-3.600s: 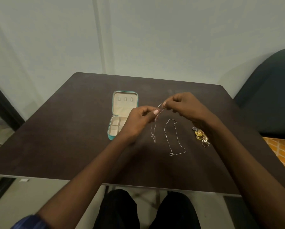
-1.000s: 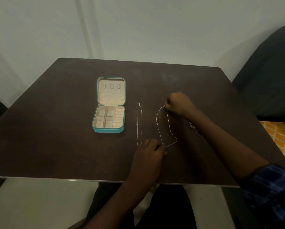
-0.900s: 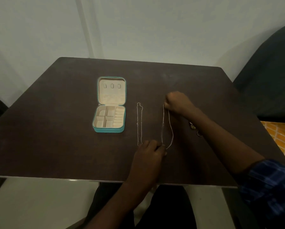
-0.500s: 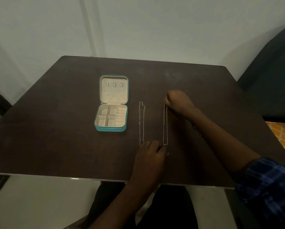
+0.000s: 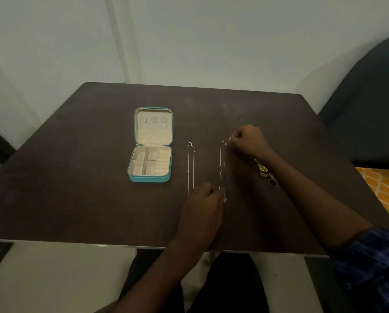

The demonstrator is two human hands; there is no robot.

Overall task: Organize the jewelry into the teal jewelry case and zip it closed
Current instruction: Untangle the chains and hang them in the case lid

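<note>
Pinching both ends of a thin silver chain necklace [image 5: 222, 168], left hand [image 5: 203, 206] near, right hand [image 5: 248, 141] far. A second thin chain [image 5: 190, 168] lies left of it, beside the open teal zip case [image 5: 151, 145]. Gold trinkets [image 5: 265, 171] sit partly hidden behind the right forearm.

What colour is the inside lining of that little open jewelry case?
The jewelry case is lined in pale cream or beige, inside a teal shell. The head view, the only one, shows it.

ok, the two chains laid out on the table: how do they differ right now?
The left chain lies free, nearest the teal case; the right chain has the left hand at its near end and the right hand by its far end. The left chain's far end is kinked and wider; the right chain's strands run close and straight. Both are thin, pale, doubled into long loops, and outside the case.
</note>
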